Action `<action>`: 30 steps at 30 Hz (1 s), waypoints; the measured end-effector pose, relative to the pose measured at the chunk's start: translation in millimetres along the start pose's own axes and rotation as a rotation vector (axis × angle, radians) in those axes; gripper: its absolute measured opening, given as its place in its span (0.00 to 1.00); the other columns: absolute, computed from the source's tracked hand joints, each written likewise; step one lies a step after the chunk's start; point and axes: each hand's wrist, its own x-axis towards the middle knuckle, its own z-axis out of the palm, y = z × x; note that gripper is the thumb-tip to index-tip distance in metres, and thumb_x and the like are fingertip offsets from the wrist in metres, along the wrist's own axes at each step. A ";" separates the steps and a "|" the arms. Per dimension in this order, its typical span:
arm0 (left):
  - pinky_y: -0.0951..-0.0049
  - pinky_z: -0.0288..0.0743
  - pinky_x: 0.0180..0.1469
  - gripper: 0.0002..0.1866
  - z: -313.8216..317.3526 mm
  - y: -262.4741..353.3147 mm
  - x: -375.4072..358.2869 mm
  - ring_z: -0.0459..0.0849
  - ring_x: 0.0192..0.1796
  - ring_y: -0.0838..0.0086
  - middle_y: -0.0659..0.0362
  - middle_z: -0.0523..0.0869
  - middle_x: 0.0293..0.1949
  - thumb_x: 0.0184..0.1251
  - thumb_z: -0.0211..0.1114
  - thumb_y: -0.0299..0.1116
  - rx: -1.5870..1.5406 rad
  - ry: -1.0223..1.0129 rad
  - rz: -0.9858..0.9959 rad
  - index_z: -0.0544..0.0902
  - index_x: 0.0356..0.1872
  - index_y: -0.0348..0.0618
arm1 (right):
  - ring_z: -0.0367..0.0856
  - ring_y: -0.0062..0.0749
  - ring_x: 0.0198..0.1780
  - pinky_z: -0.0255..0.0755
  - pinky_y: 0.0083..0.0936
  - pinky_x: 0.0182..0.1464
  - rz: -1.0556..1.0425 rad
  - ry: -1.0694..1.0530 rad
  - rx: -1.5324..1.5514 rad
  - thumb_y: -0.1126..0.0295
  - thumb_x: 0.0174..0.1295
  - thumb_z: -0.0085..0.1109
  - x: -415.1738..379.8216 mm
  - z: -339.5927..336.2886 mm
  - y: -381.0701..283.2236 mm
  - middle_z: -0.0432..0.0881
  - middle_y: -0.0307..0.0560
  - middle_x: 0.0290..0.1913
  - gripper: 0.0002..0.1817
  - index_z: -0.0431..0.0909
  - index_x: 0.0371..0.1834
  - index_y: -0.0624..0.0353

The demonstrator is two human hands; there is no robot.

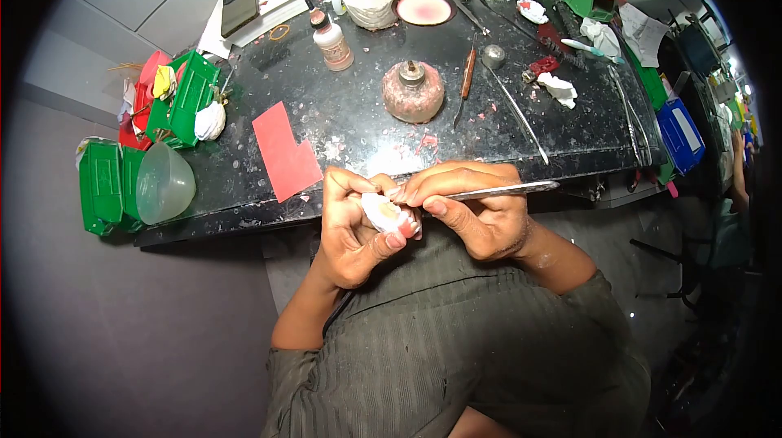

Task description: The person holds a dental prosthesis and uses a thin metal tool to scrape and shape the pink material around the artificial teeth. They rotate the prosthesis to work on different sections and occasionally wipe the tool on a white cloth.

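My left hand (344,234) is closed around a white dental cast (381,213) with pink wax along its lower right side, held in front of the bench edge. In my right hand (487,214) is a slim metal wax carver (521,190), gripped like a pen. The carver's handle points right, and its working end is hidden by my fingers, which are close to the cast. A notched sheet of pink wax (287,151) lies on the bench beyond my left hand.
On the black bench (326,100) stand a round glass spirit burner (413,94) and a dropper bottle (332,43). A wooden-handled wax knife (467,84) and a long metal tool (521,116) lie to the right. Green bins (102,186) and a translucent bowl (166,184) sit at left.
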 end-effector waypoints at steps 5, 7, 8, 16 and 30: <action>0.62 0.83 0.51 0.32 0.4 1.6 1.1 0.85 0.47 0.66 0.44 0.79 0.51 0.72 0.75 0.28 -0.073 -0.029 -0.028 0.56 0.59 0.43 | 0.94 0.45 0.48 0.86 0.36 0.55 0.038 -0.061 0.074 0.77 0.73 0.64 2.3 -4.4 -1.8 0.92 0.60 0.44 0.06 0.87 0.43 0.70; 0.61 0.83 0.50 0.31 1.1 3.0 1.8 0.85 0.46 0.65 0.45 0.79 0.51 0.72 0.75 0.29 -0.084 -0.033 -0.038 0.56 0.59 0.43 | 0.94 0.45 0.48 0.86 0.36 0.55 0.070 -0.061 0.111 0.77 0.73 0.64 0.4 -5.5 -0.3 0.93 0.60 0.43 0.06 0.88 0.43 0.70; 0.61 0.83 0.49 0.31 1.0 3.7 2.0 0.85 0.46 0.64 0.45 0.80 0.50 0.73 0.75 0.30 -0.095 -0.038 -0.047 0.57 0.58 0.44 | 0.94 0.45 0.48 0.86 0.37 0.55 0.101 -0.061 0.149 0.76 0.73 0.65 -0.6 -5.8 0.9 0.93 0.60 0.43 0.06 0.88 0.43 0.70; 0.59 0.83 0.46 0.31 -0.6 6.6 -0.9 0.86 0.46 0.61 0.44 0.78 0.52 0.73 0.76 0.33 -0.179 -0.033 -0.115 0.58 0.60 0.45 | 0.93 0.35 0.48 0.86 0.30 0.54 0.115 -0.097 0.246 0.79 0.75 0.63 -2.9 -8.9 6.9 0.93 0.55 0.46 0.07 0.88 0.48 0.72; 0.66 0.87 0.55 0.32 2.2 -7.4 4.5 0.88 0.50 0.65 0.43 0.81 0.49 0.67 0.73 0.15 0.314 0.141 0.129 0.57 0.56 0.43 | 0.92 0.42 0.48 0.85 0.33 0.52 -0.005 0.044 -0.104 0.77 0.73 0.66 3.1 -4.8 -4.4 0.92 0.58 0.45 0.07 0.89 0.47 0.70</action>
